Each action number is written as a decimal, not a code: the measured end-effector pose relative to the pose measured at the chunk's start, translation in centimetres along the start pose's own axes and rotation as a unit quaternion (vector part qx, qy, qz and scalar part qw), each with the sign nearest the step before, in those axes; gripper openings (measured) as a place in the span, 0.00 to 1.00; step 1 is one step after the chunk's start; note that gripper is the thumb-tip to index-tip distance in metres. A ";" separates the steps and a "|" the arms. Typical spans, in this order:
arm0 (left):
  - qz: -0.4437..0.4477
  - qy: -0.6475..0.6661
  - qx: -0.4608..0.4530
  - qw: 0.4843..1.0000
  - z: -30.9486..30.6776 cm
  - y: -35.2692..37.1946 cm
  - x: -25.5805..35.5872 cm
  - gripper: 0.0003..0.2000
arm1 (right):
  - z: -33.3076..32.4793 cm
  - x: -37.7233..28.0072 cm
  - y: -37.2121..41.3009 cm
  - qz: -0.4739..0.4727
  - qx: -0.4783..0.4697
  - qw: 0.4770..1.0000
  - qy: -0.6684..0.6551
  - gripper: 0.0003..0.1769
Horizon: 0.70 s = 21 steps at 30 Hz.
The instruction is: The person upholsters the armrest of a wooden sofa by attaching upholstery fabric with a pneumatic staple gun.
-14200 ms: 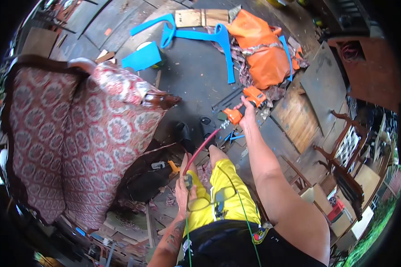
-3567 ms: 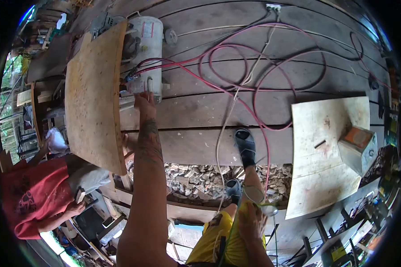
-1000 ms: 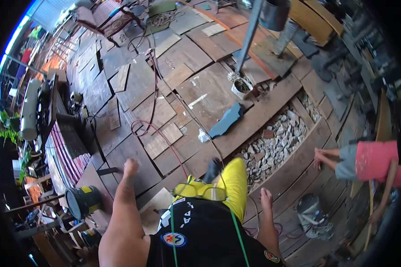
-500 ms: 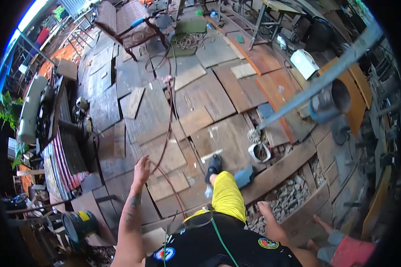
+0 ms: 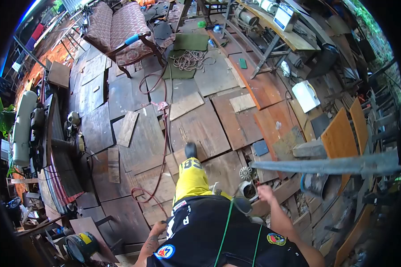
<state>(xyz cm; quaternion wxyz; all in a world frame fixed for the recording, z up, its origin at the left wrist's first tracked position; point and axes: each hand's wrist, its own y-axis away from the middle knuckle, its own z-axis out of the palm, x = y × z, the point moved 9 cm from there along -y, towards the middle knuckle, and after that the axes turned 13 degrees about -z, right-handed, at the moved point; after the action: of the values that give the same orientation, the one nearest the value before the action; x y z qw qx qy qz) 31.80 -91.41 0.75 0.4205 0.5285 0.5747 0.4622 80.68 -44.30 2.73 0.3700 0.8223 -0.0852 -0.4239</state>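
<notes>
1. The right grip (image 5: 266, 194) is loosely curled, partly closed, with nothing seen held; the white pot (image 5: 248, 190) is seen just left of it.
2. The left grip (image 5: 159, 228) is held low beside the black shirt (image 5: 205, 231); its opening and contents cannot be told. The red hose (image 5: 165, 153) is seen near it.

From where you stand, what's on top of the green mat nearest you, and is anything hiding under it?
A messy pile of rope sits on part of the mat, covering that bit. I can't see underneath, because the mat hides whatever is there.
</notes>
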 end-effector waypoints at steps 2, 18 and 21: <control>-0.014 0.054 -0.007 0.998 -1.1 -3.5 0.9 0.18 | -1.1 -9.3 -8.7 -0.152 -0.018 0.979 0.133 0.16; 0.445 0.011 0.259 0.857 -45.4 4.5 92.2 0.19 | 1.6 -33.7 -29.6 0.105 -0.033 0.993 0.045 0.14; 0.519 0.049 0.240 0.819 -48.0 10.7 105.9 0.18 | 1.1 -31.5 -33.5 0.123 -0.049 0.988 -0.079 0.12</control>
<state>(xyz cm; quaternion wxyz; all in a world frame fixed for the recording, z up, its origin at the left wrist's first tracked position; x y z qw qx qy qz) -21.80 10.02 22.26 -0.0510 0.8094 0.3276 0.4846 54.34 -6.78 -0.50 0.4511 0.7505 -0.1938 -0.4423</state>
